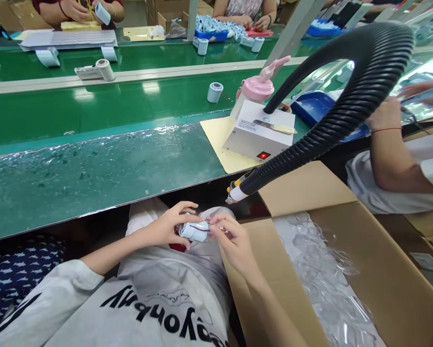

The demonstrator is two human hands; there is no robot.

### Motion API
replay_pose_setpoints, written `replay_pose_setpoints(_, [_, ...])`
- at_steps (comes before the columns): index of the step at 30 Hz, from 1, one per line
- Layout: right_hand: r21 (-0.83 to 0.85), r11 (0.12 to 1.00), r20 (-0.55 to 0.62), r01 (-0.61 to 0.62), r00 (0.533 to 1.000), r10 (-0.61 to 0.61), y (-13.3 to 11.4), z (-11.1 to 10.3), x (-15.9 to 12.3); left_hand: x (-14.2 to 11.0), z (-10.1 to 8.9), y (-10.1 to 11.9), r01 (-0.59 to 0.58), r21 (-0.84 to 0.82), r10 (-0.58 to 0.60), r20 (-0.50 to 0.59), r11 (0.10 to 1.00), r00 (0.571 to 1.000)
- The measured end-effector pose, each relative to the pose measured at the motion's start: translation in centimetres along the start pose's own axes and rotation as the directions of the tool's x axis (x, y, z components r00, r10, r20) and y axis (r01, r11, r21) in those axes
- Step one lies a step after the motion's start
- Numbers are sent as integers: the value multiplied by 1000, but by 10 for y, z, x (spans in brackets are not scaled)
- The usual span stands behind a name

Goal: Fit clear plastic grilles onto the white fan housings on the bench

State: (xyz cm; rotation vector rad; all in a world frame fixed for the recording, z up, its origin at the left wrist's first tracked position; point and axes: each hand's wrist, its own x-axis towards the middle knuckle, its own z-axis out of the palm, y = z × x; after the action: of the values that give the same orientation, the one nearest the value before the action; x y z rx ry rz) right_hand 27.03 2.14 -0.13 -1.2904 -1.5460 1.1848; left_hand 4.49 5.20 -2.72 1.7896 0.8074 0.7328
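Observation:
Over my lap, my left hand (178, 225) is wrapped round a light blue plastic housing (195, 232), thumb below and fingers above. Dark and reddish wires run along the housing toward its right end. There, my right hand (230, 236) pinches with thumb and forefinger at the wires; the exact tip is too small to make out. Just above my right hand hangs the nozzle (234, 196) of a thick black corrugated hose (332, 115), apart from the housing.
The hose comes from a white box (261, 130) with a lit red switch. A pink-topped bottle (257, 89) stands behind it. At my right, an open carton (295, 274) holds clear plastic parts (332, 284). Housings (215, 92) lie on the green conveyor (137, 101); co-workers sit opposite and at right.

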Motion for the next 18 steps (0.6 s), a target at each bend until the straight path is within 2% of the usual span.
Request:
replay_pose_setpoints(3, [140, 989, -3, -43, 999, 44, 2, -5, 4, 1, -1, 4, 23, -71, -19, 57, 997, 998])
replay_pose_setpoints(5, [158, 987, 43, -25, 999, 18, 2, -9, 4, 1, -1, 8, 123, -164, -118, 37, 979, 992])
replay_pose_setpoints(8, [-2, 995, 138, 101, 985, -100, 1, -12, 1, -1, 1, 10, 277, -393, -288, 32, 877, 957])
replay_pose_setpoints(10, [-115, 974, 176, 197, 969, -175, 1, -12, -2, -3, 2, 11, 316, -482, -335, 49, 817, 941])
replay_pose_setpoints(12, [-158, 952, 185, 262, 955, -232, 1, -11, -6, -5, 0, 12, 324, -470, -332, 68, 821, 941])
replay_pose_setpoints(14, [-154, 946, 174, 285, 950, -258, 0, -10, -8, -7, -2, 14, 304, -401, -302, 71, 864, 951])
replay_pose_setpoints(18, [-89, 971, 166, 220, 965, -203, -2, -10, -10, -10, -9, 20, 139, -283, -132, 44, 949, 990])
